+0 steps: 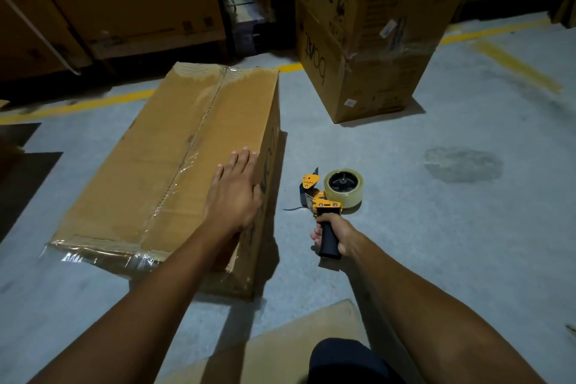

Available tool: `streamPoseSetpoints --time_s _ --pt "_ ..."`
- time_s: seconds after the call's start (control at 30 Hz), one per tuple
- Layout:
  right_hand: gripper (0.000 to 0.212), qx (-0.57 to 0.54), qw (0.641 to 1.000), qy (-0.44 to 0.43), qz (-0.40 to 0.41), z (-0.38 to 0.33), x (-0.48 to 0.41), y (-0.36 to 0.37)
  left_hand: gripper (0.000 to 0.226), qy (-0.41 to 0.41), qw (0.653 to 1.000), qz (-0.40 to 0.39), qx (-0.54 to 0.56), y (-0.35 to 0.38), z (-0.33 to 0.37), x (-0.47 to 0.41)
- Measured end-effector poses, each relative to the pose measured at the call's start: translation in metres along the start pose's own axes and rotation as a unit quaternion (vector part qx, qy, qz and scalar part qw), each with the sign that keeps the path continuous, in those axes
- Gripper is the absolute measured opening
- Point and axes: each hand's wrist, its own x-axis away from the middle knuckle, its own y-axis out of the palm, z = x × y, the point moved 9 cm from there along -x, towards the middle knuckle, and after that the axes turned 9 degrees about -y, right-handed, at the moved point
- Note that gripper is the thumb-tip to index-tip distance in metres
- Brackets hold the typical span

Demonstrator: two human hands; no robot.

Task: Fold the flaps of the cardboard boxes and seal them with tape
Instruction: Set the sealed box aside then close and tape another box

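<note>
On the box (149, 165), left hand (233, 193) lies flat; right hand (335, 235) grips the tape dispenser (330, 193), handle half hidden.

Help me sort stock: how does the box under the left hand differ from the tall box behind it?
The low box lies long and flat; the tall box stands on end. The left hand rests on the low box; nothing touches the tall box. The tall box shows white stickers; the low box shows none. Both are taped brown cardboard standing on the floor.
</note>
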Motion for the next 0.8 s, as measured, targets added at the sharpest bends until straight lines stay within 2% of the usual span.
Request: streamPoseSetpoints --time_s 0.07,0.13,0.2,0.27,0.3,0.4,0.47,0.53,0.67,0.8 --pt "0.026 0.052 0.996 -0.040 0.055 -0.001 -0.005 -0.012 0.064 -0.001 1.000 0.005 0.016 -0.001 0.000 0.000" --pt "0.044 0.150 0.974 -0.088 0.144 -0.012 0.000 -0.029 0.060 -0.004 0.999 0.012 0.037 -0.004 0.000 0.001" --pt "0.054 0.279 0.930 -0.107 0.214 -0.030 0.028 -0.031 0.056 -0.008 0.998 0.010 0.064 -0.007 0.000 0.003" --pt "0.046 0.383 0.879 -0.145 0.243 -0.053 0.062 -0.013 0.055 -0.002 0.996 -0.023 0.090 -0.009 0.001 0.002" --pt "0.039 0.396 0.867 -0.192 0.232 -0.066 0.077 0.005 0.054 0.003 0.993 -0.054 0.105 -0.009 0.000 0.001" --pt "0.025 0.353 0.831 -0.405 0.146 -0.098 0.132 0.077 0.049 0.003 0.971 -0.158 0.181 -0.016 -0.009 0.001" --pt "0.026 0.320 0.792 -0.511 0.097 -0.104 0.175 0.124 0.043 0.004 0.962 -0.175 0.210 -0.024 -0.022 0.007" --pt "0.033 0.307 0.758 -0.573 0.050 -0.095 0.204 0.166 0.040 0.011 0.962 -0.166 0.216 -0.029 -0.037 0.022" --pt "0.037 0.345 0.676 -0.650 -0.046 -0.046 0.224 0.217 0.056 0.000 0.983 -0.061 0.171 -0.039 -0.069 0.062" --pt "0.029 0.347 0.584 -0.733 -0.044 -0.034 0.230 0.219 0.031 -0.027 0.985 0.104 0.138 -0.051 -0.085 0.084"
